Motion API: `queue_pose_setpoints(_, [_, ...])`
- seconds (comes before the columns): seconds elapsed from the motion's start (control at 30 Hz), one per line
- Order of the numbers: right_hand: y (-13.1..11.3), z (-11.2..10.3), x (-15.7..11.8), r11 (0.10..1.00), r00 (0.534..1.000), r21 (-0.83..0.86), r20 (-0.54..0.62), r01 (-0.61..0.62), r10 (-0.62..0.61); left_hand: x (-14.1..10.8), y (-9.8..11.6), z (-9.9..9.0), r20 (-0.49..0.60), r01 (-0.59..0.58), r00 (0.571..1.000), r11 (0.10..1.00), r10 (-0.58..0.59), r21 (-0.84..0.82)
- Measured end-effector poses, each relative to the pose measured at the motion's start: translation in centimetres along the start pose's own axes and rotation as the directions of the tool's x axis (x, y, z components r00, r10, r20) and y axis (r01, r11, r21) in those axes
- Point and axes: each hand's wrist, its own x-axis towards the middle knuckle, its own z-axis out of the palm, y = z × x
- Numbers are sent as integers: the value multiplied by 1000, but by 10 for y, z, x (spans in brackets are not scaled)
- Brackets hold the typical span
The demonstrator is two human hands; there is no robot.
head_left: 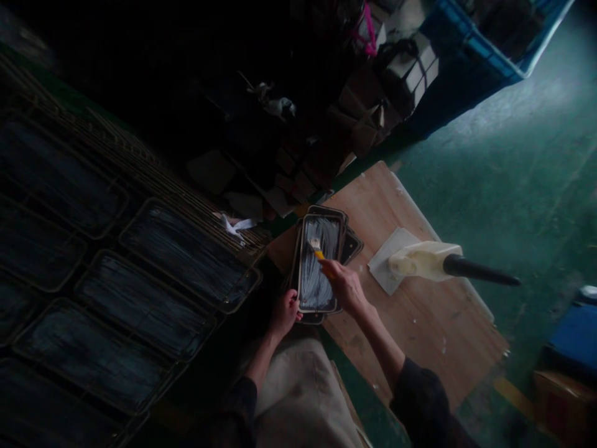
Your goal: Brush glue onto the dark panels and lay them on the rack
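A dark rectangular tray [321,274] with a raised rim lies on top of a small stack of similar trays, and whitish streaks cover its inner face. My left hand [285,313] has its fingers closed on the near left edge of this tray. In my right hand [344,285] is a paintbrush [318,248] with a yellow handle and pale bristles. The bristles are over the tray's streaked surface, apparently touching it. To the right, a translucent bottle [420,260] with a long black nozzle lies on a white sheet [388,256].
The stack and bottle rest on a wooden board [433,336]. At left, a wire rack holds several streaked dark trays [186,252]. Wrapped bundles [413,68] and a blue crate [466,56] stand at the back. A blue object [576,333] sits on a brown box [564,404] at right.
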Motion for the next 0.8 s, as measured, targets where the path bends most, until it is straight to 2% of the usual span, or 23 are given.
queue_pose_setpoints(0.07, [-5, -1, -14, 997, 1000, 81, 17, -19, 18, 0, 0, 0, 5, -24, 1000, 1000, 24, 2])
queue_pose_setpoints(0.13, [-5, -7, -16, 990, 1000, 140, -6, -16, 17, 0, 0, 0, 5, -27, 1000, 1000, 27, 5])
queue_pose_setpoints(0.23, [3, -17, 9, 994, 997, 110, -73, 29, -21, 0, 3, 2, -22, 2, 1000, 1000, -2, -6])
queue_pose_setpoints(0.33, [17, -23, 40, 997, 996, -12, -46, 81, -81, -1, 7, 3, -39, 43, 998, 999, -43, -18])
queue_pose_setpoints(0.4, [23, -26, 45, 996, 996, -58, -48, 68, -71, -2, 10, 2, -29, 59, 998, 997, -60, -42])
queue_pose_setpoints(0.5, [23, -33, 21, 999, 994, -15, -104, -29, 27, -7, 17, 0, 25, 68, 998, 989, -65, -128])
queue_pose_setpoints(0.57, [18, -40, -7, 994, 987, 62, -131, -87, 94, -13, 26, -3, 86, 68, 995, 978, -52, -197])
queue_pose_setpoints(0.63, [10, -50, -37, 980, 959, 135, -222, -148, 175, -23, 39, -6, 168, 61, 986, 963, -16, -263])
queue_pose_setpoints(0.73, [-1, -66, -76, 944, 850, 222, -419, -245, 319, -46, 70, -9, 286, 51, 956, 927, 62, -370])
queue_pose_setpoints(0.8, [-5, -76, -97, 935, 768, 224, -533, -275, 354, -63, 96, -12, 336, 52, 935, 898, 109, -437])
